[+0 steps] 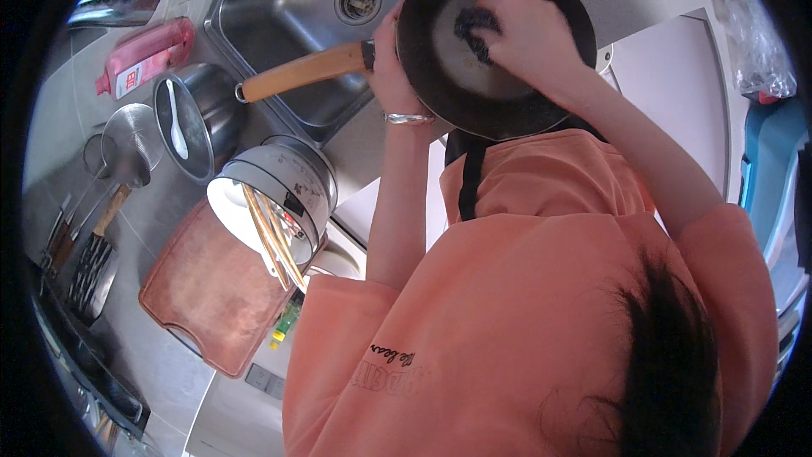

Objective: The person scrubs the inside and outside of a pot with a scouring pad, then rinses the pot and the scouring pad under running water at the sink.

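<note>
A dark frying pan (438, 86) with a wooden handle (304, 71) is held tilted over the right edge of the sink, its inside facing me. My left hand (396, 73), with a silver bangle at the wrist, grips the pan's rim beside the base of the handle. Inside the pan, my right hand (530, 35) holds a dark scouring pad (477, 30) against the pan's bottom. The fingers of my left hand are partly hidden behind the pan.
A steel sink (285, 19) lies beyond the handle. Stacked bowls (273, 171) with chopsticks, a steel pot (216, 114) with a white spoon and a pink bottle (149, 54) stand left of it. A brown cutting board (216, 285), strainers (133, 133) and a slotted turner (93, 276) are farther left.
</note>
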Available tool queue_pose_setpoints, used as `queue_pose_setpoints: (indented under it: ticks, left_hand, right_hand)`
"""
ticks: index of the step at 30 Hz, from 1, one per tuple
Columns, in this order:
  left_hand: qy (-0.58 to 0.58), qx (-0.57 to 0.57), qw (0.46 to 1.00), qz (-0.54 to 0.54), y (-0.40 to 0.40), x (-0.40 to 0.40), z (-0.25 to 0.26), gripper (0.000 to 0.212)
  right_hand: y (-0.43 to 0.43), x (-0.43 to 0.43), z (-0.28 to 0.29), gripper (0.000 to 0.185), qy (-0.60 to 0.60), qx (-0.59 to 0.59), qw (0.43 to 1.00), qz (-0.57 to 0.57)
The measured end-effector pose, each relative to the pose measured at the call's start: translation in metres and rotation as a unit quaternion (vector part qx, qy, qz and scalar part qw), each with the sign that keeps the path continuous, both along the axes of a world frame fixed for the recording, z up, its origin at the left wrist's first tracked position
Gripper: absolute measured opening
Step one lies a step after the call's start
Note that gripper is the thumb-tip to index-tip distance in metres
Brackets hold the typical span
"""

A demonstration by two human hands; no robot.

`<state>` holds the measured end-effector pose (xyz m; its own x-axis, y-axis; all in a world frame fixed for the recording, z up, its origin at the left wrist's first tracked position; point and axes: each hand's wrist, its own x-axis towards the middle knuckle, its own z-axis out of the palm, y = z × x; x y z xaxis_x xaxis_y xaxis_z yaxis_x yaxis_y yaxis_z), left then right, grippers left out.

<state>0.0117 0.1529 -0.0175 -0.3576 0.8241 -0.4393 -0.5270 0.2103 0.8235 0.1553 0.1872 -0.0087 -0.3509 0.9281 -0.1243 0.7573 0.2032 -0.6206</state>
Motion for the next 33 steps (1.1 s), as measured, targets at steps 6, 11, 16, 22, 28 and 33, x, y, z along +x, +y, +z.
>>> queue_pose_setpoints:
  ticks: [6, 11, 16, 22, 28, 33]
  left_hand:
    - [0.062, 0.008, 0.998, -0.026, -0.001, -0.01, -0.016, 0.03]
    - [0.071, 0.01, 0.997, -0.015, -0.002, -0.003, -0.013, 0.028]
    - [0.168, 0.023, 0.983, -0.077, -0.01, -0.022, -0.033, 0.031]
    - [0.048, 0.009, 0.999, 0.011, 0.0, -0.003, -0.009, 0.028]
    - [-0.01, 0.006, 1.0, 0.002, 0.002, -0.006, -0.013, 0.029]
    - [0.097, 0.022, 0.995, 0.007, -0.001, -0.004, -0.017, 0.03]
  right_hand:
    - [-0.029, -0.047, -0.002, 0.024, -0.024, -0.12, 0.99, 0.077]
    - [-0.003, -0.063, -0.02, 0.018, 0.244, -0.126, 0.919, -0.284]
    - [-0.026, -0.065, -0.015, 0.022, 0.198, -0.134, 0.955, -0.178]
    - [-0.001, -0.065, -0.026, 0.02, 0.206, -0.053, 0.937, -0.277]
    - [0.002, -0.057, -0.021, 0.021, 0.114, -0.078, 0.985, -0.106]
    - [-0.014, -0.067, -0.022, 0.021, 0.106, -0.045, 0.981, -0.154]
